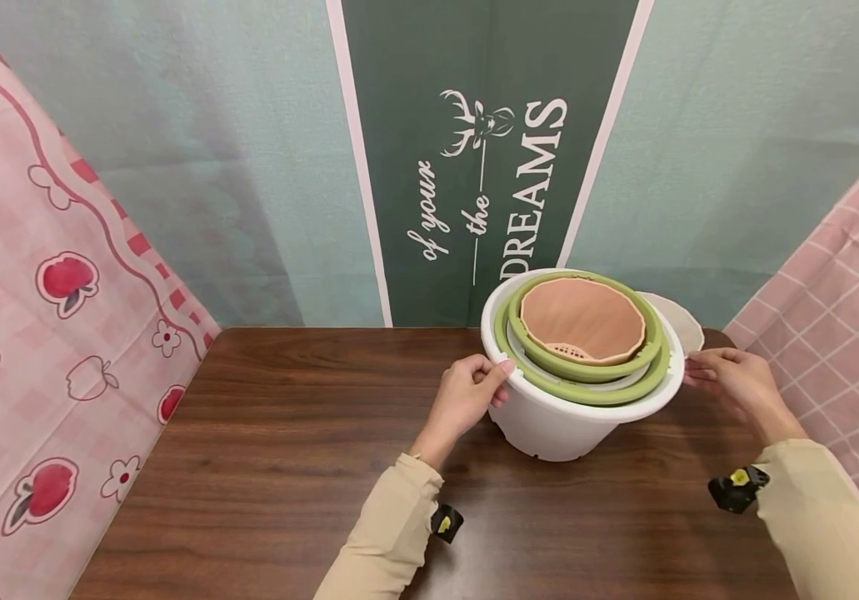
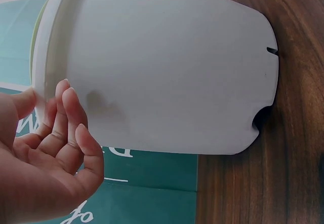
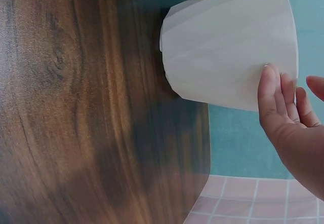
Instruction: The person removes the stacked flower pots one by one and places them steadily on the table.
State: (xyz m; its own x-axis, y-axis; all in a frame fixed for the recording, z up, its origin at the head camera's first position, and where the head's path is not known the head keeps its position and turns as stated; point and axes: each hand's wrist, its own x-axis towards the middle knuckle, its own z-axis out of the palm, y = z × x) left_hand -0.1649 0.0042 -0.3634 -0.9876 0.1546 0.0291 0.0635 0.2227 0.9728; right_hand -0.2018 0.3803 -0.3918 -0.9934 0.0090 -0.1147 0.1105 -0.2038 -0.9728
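A large white flowerpot (image 1: pixel 549 429) stands upright on the wooden table, with green and white pots nested in it and a terracotta-coloured pot (image 1: pixel 582 317) innermost. My left hand (image 1: pixel 466 392) pinches its rim at the left, thumb on top and fingers curled underneath. Behind it at the right is a smaller white faceted pot (image 3: pixel 228 46), partly hidden in the head view. My right hand (image 1: pixel 736 383) is beside this smaller pot. In the right wrist view its fingertips rest against the outer wall near the rim, while the thumb stays apart from it.
The table (image 1: pixel 287 467) stretches to the left and in front of the pots. A teal and dark green curtain (image 1: pixel 436 50) hangs behind its back edge. Pink patterned cloths flank the left side (image 1: pixel 62 350) and right side (image 1: pixel 834 308).
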